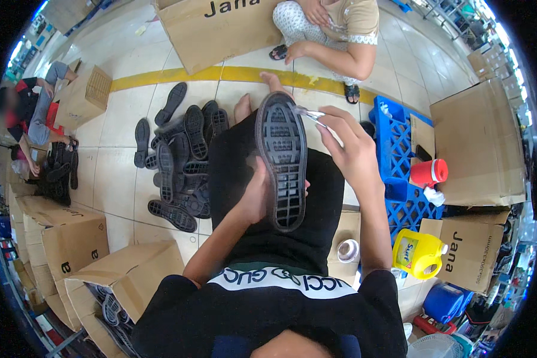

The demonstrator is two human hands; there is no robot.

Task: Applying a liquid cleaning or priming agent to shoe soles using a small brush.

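Note:
A black shoe sole (289,173) stands above my lap, its gridded, hollow-celled side facing up and its rounded end away from me. My left hand (256,190) is closed round its left edge near the middle, with fingertips showing at the far edge. In my right hand (351,143) a thin pale-handled brush (313,113) is pinched between thumb and fingers. The brush tip meets the sole's upper right rim, or hovers very near it; I cannot tell which. A loose pile of black soles (182,143) lies on the tiles to my left.
On my right stand a small white bowl (348,250), a yellow jug (420,253), a blue pallet (394,149) with a red container (429,172), and a large carton (477,140). Open cartons (125,271) flank my left. One person (334,42) sits ahead, another (33,113) far left.

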